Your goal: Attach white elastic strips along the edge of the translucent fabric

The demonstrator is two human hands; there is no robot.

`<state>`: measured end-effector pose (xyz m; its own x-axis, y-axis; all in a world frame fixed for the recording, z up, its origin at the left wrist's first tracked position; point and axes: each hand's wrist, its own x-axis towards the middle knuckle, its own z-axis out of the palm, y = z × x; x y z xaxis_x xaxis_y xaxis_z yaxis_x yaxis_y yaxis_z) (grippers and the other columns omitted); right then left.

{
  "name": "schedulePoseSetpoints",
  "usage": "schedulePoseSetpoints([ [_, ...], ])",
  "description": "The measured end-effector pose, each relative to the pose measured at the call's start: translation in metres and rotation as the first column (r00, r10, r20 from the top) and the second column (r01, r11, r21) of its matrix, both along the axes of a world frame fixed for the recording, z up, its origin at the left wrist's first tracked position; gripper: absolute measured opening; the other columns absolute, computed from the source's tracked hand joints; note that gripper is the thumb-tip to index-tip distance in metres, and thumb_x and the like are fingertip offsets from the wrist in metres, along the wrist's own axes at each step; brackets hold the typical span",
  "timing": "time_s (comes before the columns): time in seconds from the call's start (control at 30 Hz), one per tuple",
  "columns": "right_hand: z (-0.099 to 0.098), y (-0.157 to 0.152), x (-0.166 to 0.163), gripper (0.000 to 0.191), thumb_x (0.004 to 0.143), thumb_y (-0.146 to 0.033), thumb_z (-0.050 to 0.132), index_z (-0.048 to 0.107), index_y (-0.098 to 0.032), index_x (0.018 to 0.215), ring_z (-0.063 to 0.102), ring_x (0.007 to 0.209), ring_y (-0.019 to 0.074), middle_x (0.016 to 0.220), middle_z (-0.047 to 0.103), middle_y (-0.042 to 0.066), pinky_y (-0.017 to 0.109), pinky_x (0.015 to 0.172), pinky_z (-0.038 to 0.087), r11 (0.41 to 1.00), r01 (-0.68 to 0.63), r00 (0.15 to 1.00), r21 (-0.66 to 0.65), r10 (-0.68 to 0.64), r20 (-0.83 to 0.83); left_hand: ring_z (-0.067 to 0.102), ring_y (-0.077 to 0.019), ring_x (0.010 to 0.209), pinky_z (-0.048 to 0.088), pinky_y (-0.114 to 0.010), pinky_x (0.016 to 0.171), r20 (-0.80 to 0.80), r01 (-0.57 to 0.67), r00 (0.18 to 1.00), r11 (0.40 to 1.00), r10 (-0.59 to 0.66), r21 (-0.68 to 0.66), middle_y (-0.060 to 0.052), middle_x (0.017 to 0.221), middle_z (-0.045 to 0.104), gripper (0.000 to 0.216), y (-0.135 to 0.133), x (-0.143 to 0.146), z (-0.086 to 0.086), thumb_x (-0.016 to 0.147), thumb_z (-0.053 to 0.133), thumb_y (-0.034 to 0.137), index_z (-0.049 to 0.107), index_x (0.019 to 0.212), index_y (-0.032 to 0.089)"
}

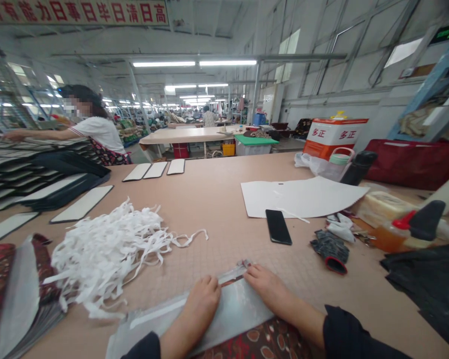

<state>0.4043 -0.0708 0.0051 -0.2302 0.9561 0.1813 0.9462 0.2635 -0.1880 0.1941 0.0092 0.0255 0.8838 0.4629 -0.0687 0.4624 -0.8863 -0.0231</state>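
Note:
My left hand (202, 301) rests with curled fingers on a grey flat panel (232, 314) at the near edge of the table. My right hand (264, 285) presses its fingers on the panel's upper right end, by a thin strip (232, 280) running along the panel's edge. A red patterned piece (262, 339) lies under the panel close to me. A heap of white strips (108, 249) sits just left of my hands.
A black phone (278, 226), a grey glove (331, 249), a large white sheet (299, 197) and bottles (400, 229) lie to the right. Stacked panels (18, 299) sit at left. Another person (93, 132) works at the far left of the table (209, 199).

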Motion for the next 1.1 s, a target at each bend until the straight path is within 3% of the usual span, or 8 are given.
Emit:
schedulePoseSetpoints([
  [0.2,0.022,-0.003,-0.005,0.03,0.083,-0.005,0.034,0.056,-0.014,0.102,0.049,0.097,0.0194,0.1,0.057,0.007,0.03,0.088,0.04,0.992,-0.003,1.0,-0.123,0.005,0.01,0.048,-0.0199,0.089,0.043,-0.032,0.077,-0.046,-0.121,0.992,0.99,0.118,-0.077,-0.005,0.097,0.056,0.017,0.006,-0.08,0.01,0.084,0.046,0.011,0.056,0.097,0.016],
  [0.4,0.021,0.001,-0.003,0.037,0.079,-0.002,0.03,0.06,-0.014,0.097,0.051,0.093,0.0204,0.099,0.059,0.01,0.031,0.08,0.042,0.986,-0.006,1.0,-0.169,0.009,0.017,0.048,-0.0173,0.085,0.04,-0.028,0.073,-0.075,-0.173,0.983,0.981,0.167,-0.082,-0.004,0.094,0.056,0.015,0.008,-0.14,0.017,0.083,0.048,0.01,0.057,0.093,0.017],
  [0.5,0.029,0.015,-0.02,0.034,0.073,0.001,0.034,0.064,-0.013,0.082,0.054,0.085,0.0236,0.092,0.062,0.014,0.034,0.073,0.042,0.978,0.029,0.989,-0.206,0.003,0.151,0.048,-0.0157,0.082,0.038,-0.026,0.07,-0.017,-0.18,0.984,0.983,0.18,-0.038,-0.003,0.089,0.056,0.01,0.007,-0.152,0.014,0.083,0.05,0.012,0.058,0.087,0.018],
  [0.57,0.037,0.026,-0.051,0.031,0.07,0.002,0.037,0.064,-0.013,0.075,0.055,0.079,0.0244,0.085,0.062,0.015,0.034,0.068,0.041,0.972,0.033,0.975,-0.233,0.02,0.222,0.048,-0.0155,0.08,0.037,-0.027,0.069,0.035,-0.167,0.985,0.986,0.167,0.014,-0.001,0.086,0.055,0.008,0.006,-0.154,0.01,0.082,0.052,0.014,0.058,0.085,0.019],
  [0.67,0.042,0.038,-0.116,0.028,0.072,0.001,0.039,0.06,-0.016,0.082,0.054,0.078,0.0204,0.085,0.06,0.009,0.031,0.066,0.039,0.971,-0.144,0.981,-0.19,0.165,0.102,0.047,-0.0165,0.076,0.036,-0.03,0.07,0.089,-0.115,0.99,0.987,0.106,0.108,-0.001,0.082,0.055,0.005,0.005,-0.153,0.002,0.081,0.055,0.017,0.057,0.085,0.019],
  [0.8,0.025,0.043,-0.184,0.016,0.079,-0.011,0.046,0.055,-0.015,0.091,0.05,0.083,0.0207,0.089,0.057,0.007,0.031,0.066,0.039,0.935,-0.35,0.937,-0.056,0.35,0.0,0.046,-0.0165,0.075,0.035,-0.034,0.079,0.15,-0.115,0.985,0.975,0.087,0.189,-0.001,0.078,0.055,0.004,0.0,-0.159,-0.004,0.082,0.053,0.018,0.056,0.084,0.018],
  [0.97,0.015,0.05,-0.194,0.009,0.077,-0.012,0.051,0.059,-0.012,0.083,0.05,0.08,0.0225,0.085,0.057,0.009,0.033,0.063,0.038,0.92,-0.38,0.916,-0.094,0.389,0.104,0.048,-0.0149,0.081,0.025,-0.041,0.097,0.178,-0.161,0.976,0.966,0.126,0.202,0.001,0.081,0.056,0.006,-0.006,-0.182,-0.001,0.083,0.052,0.017,0.056,0.086,0.018],
  [1.1,0.02,0.063,-0.204,0.015,0.081,-0.01,0.045,0.06,-0.015,0.081,0.051,0.079,0.0184,0.084,0.057,0.006,0.029,0.066,0.038,0.927,-0.342,0.939,-0.153,0.345,-0.01,0.048,-0.0152,0.091,0.014,-0.045,0.104,0.281,-0.215,0.948,0.953,0.151,0.214,0.002,0.08,0.057,0.01,-0.011,-0.194,0.002,0.086,0.046,0.019,0.056,0.088,0.02],
])
